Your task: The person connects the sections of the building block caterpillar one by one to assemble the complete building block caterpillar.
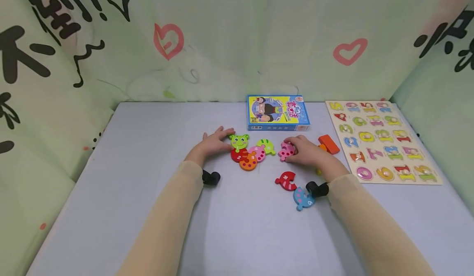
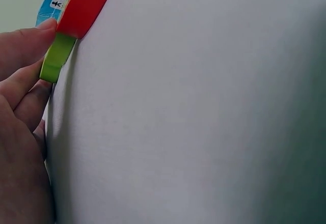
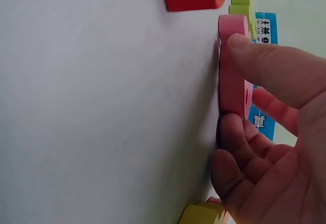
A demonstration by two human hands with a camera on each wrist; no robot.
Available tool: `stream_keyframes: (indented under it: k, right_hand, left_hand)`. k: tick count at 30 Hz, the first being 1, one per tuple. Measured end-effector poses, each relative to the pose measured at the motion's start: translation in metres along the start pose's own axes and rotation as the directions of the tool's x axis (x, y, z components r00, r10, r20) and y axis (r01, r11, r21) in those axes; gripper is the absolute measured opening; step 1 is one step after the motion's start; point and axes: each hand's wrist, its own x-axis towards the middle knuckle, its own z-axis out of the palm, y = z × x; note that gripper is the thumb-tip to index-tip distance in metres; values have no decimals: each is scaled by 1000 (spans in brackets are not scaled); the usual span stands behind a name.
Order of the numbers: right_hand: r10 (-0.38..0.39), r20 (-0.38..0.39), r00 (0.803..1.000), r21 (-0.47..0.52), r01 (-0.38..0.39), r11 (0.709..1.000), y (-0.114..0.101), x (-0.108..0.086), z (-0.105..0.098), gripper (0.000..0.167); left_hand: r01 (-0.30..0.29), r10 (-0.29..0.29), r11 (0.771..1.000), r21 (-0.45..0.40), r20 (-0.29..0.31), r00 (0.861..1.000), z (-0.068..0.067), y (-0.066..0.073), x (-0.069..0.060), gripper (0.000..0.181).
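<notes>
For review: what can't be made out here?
- Head: part of the pink piece, hidden by the right hand.
- Head: fine print on the blue box, too small.
- Left wrist: rest of the red piece, past the top edge.
- Right wrist: rest of the yellow piece, past the bottom edge.

Worktop [image 1: 237,226], numbered pieces and printed goods.
Red piece, worktop centre [image 1: 237,154]: "2".
Orange piece [image 1: 247,164]: "3".
Blue piece, nearer the front edge [image 1: 303,199]: white numeral, 6 or 9 unclear.
Box, far edge [image 1: 277,111]: pink Chinese characters.
Board, far right corner [image 1: 363,146]: coloured numerals, "5" at its far left corner.
Cloth wall [image 1: 229,41]: black Chinese characters, exclamation marks, red hearts.
</notes>
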Motion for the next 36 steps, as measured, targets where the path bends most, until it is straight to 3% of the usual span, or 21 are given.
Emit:
stream_keyframes:
  k: [18, 28, 36]
  right_hand:
    - [-56, -20, 998, -9, 56, 998, -5, -2, -3, 65]
    - [-44, -3, 999, 12, 44, 999, -14, -3, 0, 68]
    - [-104, -15, 994, 6, 104, 995, -17, -5, 3, 66]
  left_hand:
    - [-7, 7, 1000, 6, 0, 1000, -3, 0, 0, 60]
    - [-1, 1, 1000, 10, -3, 1000, -2, 0, 0, 60]
    - [6, -6, 1000, 4, -4, 1000, 0, 1, -2, 59]
